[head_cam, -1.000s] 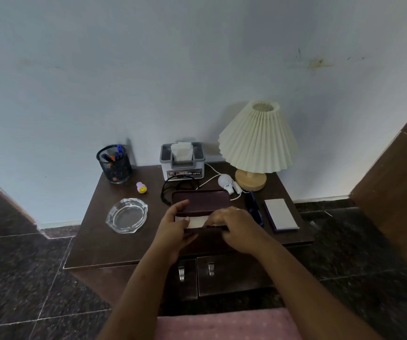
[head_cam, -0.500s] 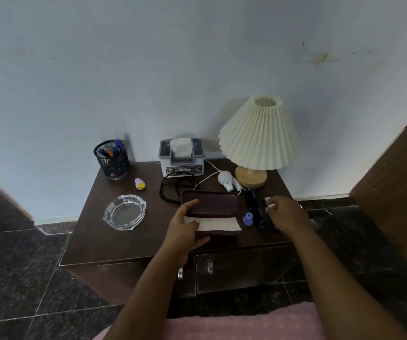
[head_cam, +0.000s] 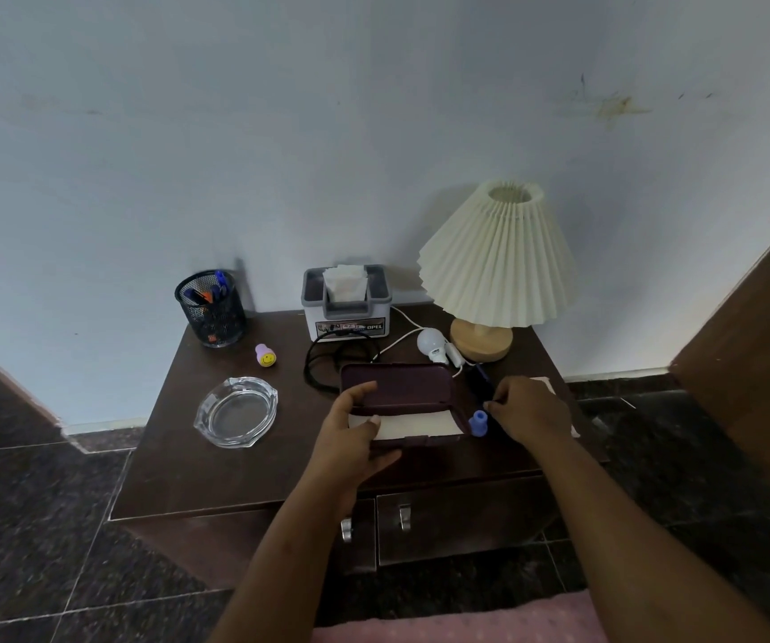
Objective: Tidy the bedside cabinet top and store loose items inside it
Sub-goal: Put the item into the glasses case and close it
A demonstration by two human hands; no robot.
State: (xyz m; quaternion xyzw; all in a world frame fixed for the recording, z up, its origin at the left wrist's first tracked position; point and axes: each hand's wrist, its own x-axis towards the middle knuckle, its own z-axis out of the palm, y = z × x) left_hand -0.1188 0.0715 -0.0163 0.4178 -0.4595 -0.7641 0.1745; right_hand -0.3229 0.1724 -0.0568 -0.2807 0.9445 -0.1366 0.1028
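Since a second ago the right hand (head_cam: 531, 410) has left the open case (head_cam: 401, 387) and now sits just right of it, fingertips pinching the near end of a dark blue item (head_cam: 480, 380) beside a small blue cap (head_cam: 478, 422). The left hand (head_cam: 350, 438) grips the case's left end, thumb on the lid, at the front middle of the cabinet top (head_cam: 179, 475). At the back edge, a tissue box (head_cam: 348, 324) reads "OPEL". A little stamp (head_cam: 266, 355) bears a smiley.

Open maroon case (head_cam: 401, 387) is gripped at its left end by the left hand (head_cam: 350, 438), some dark blue thing (head_cam: 480, 382) is pinched by the right hand (head_cam: 529, 410) just beside it, glass ashtray (head_cam: 237, 410) is parked left of both hands.
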